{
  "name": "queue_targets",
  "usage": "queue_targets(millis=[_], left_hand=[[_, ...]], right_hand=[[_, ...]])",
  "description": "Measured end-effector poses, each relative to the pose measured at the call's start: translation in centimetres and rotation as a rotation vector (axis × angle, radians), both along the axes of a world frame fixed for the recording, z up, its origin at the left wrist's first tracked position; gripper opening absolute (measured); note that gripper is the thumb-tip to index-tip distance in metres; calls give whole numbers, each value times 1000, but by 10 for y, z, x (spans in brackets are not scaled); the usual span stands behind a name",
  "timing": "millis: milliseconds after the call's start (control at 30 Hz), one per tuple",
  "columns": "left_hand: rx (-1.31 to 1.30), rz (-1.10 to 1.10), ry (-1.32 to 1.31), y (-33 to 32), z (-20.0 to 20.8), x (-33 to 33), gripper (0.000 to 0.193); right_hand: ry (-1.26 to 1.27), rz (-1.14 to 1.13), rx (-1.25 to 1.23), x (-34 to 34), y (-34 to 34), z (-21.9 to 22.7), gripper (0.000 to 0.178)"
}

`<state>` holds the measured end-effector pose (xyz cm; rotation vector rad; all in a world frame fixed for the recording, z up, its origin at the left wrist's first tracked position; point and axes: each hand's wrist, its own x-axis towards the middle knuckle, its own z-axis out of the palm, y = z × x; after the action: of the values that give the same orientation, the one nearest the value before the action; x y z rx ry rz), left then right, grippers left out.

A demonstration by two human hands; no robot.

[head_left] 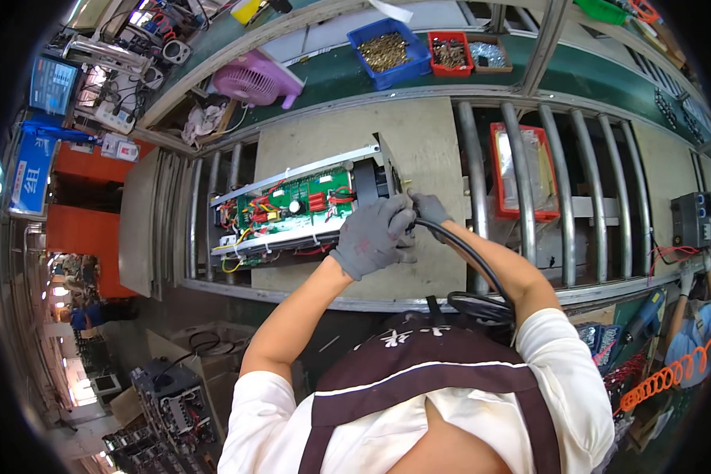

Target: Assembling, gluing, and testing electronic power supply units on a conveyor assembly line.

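An open-topped electronic unit (292, 204) with a green circuit board, coloured wires and a metal frame lies on a flat board on the conveyor. Both my hands, in grey gloves, are at its right end. My left hand (375, 237) is closed, its curled fingers around a black cable (470, 254) close to the unit's end panel. From there the cable runs over my right forearm to a loose coil by my apron. My right hand (429, 208) is closed at the same panel, fingertips pressed together; what they pinch is hidden.
Metal rollers (513, 189) flank the board, with a red tray (557, 207) below the right ones. On the green shelf behind stand a pink fan (249, 81), a blue bin (425, 63) and a red bin (468, 66) of small parts. Another person's arm (678, 312) shows far right.
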<state>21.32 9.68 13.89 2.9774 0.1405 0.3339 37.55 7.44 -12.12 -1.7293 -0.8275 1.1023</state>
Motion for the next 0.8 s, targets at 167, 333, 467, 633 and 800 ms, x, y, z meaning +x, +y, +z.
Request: queue_targets(millis=[167, 333, 467, 633, 800], left_hand=[[-56, 47, 67, 2, 5, 1, 74], [95, 44, 78, -2, 6, 9, 67], [250, 58, -89, -9, -5, 6, 44], [324, 85, -129, -5, -17, 14, 37], [277, 42, -157, -5, -16, 13, 34]], right_hand=[[280, 163, -171, -17, -74, 73, 45], [1424, 252, -490, -60, -143, 140, 64], [2228, 443, -38, -101, -139, 221, 56], [1886, 303, -43, -89, -135, 233, 46], [883, -252, -227, 12, -182, 131, 27]])
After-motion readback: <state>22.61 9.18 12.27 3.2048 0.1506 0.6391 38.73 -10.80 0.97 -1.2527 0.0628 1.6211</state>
